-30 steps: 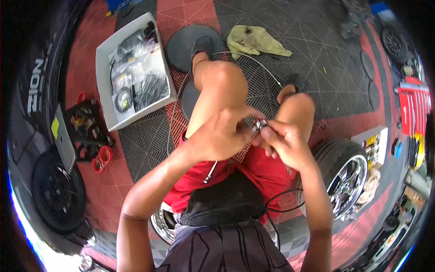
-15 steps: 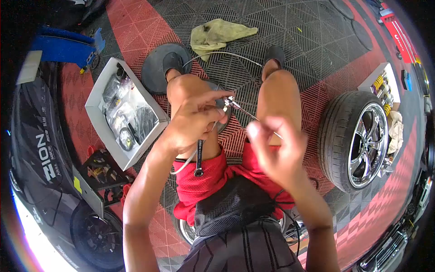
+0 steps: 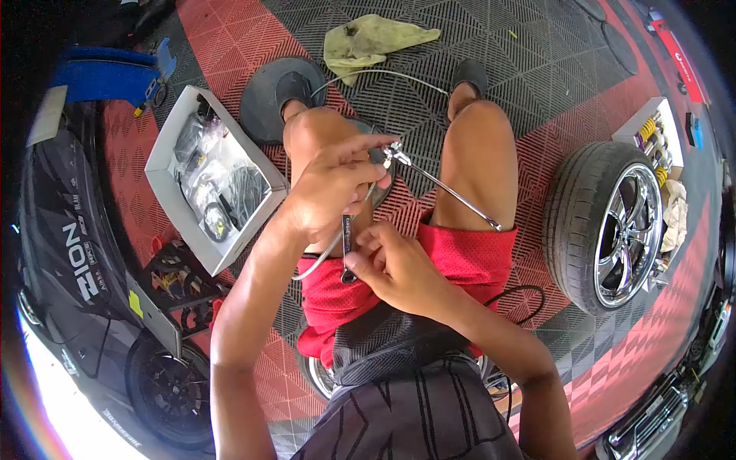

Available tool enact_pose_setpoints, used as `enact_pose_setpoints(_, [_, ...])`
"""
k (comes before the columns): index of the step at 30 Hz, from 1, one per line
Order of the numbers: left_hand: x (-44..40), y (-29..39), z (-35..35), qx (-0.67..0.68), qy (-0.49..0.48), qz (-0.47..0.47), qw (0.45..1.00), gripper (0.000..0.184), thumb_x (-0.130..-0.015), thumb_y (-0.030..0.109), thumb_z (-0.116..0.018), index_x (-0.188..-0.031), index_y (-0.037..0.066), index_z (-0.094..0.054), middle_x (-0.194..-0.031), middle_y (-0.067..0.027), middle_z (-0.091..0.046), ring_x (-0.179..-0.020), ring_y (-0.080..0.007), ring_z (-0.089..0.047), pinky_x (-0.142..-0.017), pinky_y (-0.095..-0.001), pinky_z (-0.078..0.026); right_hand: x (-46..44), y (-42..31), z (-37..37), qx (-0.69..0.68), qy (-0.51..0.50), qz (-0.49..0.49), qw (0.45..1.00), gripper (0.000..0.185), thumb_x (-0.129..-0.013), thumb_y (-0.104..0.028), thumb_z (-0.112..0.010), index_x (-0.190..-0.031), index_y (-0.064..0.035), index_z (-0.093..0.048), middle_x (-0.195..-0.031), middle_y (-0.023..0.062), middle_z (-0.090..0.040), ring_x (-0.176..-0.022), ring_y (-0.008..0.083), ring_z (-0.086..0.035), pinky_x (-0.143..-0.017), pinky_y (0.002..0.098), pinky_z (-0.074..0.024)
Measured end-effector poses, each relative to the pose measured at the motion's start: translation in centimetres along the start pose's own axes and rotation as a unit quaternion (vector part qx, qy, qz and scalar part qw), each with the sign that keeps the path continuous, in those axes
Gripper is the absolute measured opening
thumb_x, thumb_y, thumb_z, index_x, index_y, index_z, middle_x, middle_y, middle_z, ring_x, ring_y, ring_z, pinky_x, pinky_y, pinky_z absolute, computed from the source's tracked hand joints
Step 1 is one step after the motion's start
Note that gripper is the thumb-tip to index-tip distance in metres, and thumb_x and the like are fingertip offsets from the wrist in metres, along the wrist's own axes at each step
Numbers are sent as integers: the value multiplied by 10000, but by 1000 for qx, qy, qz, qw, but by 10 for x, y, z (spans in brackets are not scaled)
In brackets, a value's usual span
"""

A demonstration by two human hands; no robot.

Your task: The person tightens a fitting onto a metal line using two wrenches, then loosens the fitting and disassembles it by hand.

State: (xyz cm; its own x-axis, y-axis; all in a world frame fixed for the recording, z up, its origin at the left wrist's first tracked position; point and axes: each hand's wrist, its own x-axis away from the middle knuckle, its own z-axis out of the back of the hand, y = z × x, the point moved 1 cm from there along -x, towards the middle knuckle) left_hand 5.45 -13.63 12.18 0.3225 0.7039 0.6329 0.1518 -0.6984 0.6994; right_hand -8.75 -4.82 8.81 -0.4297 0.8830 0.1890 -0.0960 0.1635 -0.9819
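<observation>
Left hand's (image 3: 389, 162) grip pinched firmly on metal fitting (image 3: 395, 153) between knees (image 3: 481, 134), apparently steadying it; silver tool (image 3: 456, 197) juts from fitting; dark wrench (image 3: 346, 234) hangs below palm; right hand (image 3: 399, 274) half-curled at its ring end, contact unclear.

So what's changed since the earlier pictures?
The right hand has moved off the long shiny rod, leftward to the dark wrench; its thumb is at the lower end, grip unclear. The rod now juts from the metal fitting with its far end free. The left hand still holds the fitting; white box, wheel and cloth stayed put.
</observation>
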Motion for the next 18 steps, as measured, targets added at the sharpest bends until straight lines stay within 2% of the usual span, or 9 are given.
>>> enact_pose_setpoints(4, [0, -1, -3, -18, 8, -12, 1000, 450, -879, -5, -535, -1328, 4, -505, -858, -52, -571, -534, -25, -361, -434, -182, -289, -12, 10, -9, 75, -29, 28, 996, 237, -920, -195, -638, -907, 11, -522, -716, 124, -626, -614, 218, -645, -554, 337, -497])
enact_pose_setpoints(7, [0, 1, -1, 8, 3, -1, 1000, 414, -903, 25, -547, -1313, -16, -512, -841, -59, -585, -523, -34, -364, -436, -192, -306, -15, 9, -14, 118, 21, 103, 987, 242, -926, -204, -629, -893, 10, -522, -712, 130, -615, -590, 233, -629, -528, 363, -469])
enact_pose_setpoints(9, [-2, 2, 3, -1, -9, -7, 1000, 395, -924, 77, -543, -1308, -15, -517, -843, -73, -609, -519, -45, -405, -437, -198, -330, -7, 2, -8, 79, -15, 22, 996, 229, -946, -207, -602, -900, 5, -527, -675, 80, -573, -563, 172, -582, -510, 332, -437])
enact_pose_setpoints(10, [-3, 2, 5, -10, -20, -11, 1000, 384, -946, 128, -539, -1302, -14, -523, -846, -87, -632, -515, -56, -445, -438, -204, -354, -2, -3, -3, 81, -18, 21, 996, 229, -946, -207, -602, -900, 5, -527, -675, 80, -573, -563, 172, -582, -510, 332, -437])
enact_pose_setpoints(12, [-8, -3, 11, -8, -29, -16, 999, 388, -962, 178, -521, -1303, -9, -525, -852, -100, -650, -517, -74, -489, -444, -212, -381, 8, -11, 10, -34, -54, -137, 989, 224, -937, -198, -591, -875, 10, -535, -657, 177, -563, -586, 323, -586, -554, 428, -440])
enact_pose_setpoints(13, [-11, -5, 13, -10, -40, -22, 999, 399, -978, 227, -503, -1303, -4, -527, -859, -112, -668, -519, -92, -533, -450, -219, -409, 12, -16, 20, -58, -54, -137, 987, 217, -943, -202, -590, -874, -1, -546, -611, 140, -527, -520, 243, -536, -517, 381, -414])
enact_pose_setpoints(14, [-13, -7, 16, -8, -40, -21, 999, 399, -978, 227, -503, -1303, -4, -527, -859, -112, -668, -519, -92, -533, -450, -219, -409, 15, -21, 31, 5, -37, -110, 993, 243, -943, -224, -597, -863, 2, -560, -568, 108, -495, -496, 184, -508, -495, 349, -399])
enact_pose_setpoints(16, [-17, -10, 19, 70, -73, 22, 995, 418, -992, 271, -464, -1311, 9, -527, -896, -134, -687, -528, -115, -580, -446, -238, -436, 21, -35, 50, 71, -41, -124, 989, 246, -942, -236, -602, -869, -1, -607, -553, 90, -493, -483, 158, -484, -484, 328, -391])
enact_pose_setpoints(18, [-11, 1, 16, 43, -57, 7, 997, 387, -987, 201, -483, -1318, 4, -523, -890, -113, -688, -507, -104, -556, -434, -238, -426, 25, -43, 64, 108, -54, -93, 988, 251, -941, -243, -606, -878, -2, -629, -560, 87, -505, -491, 140, -482, -484, 319, -391])
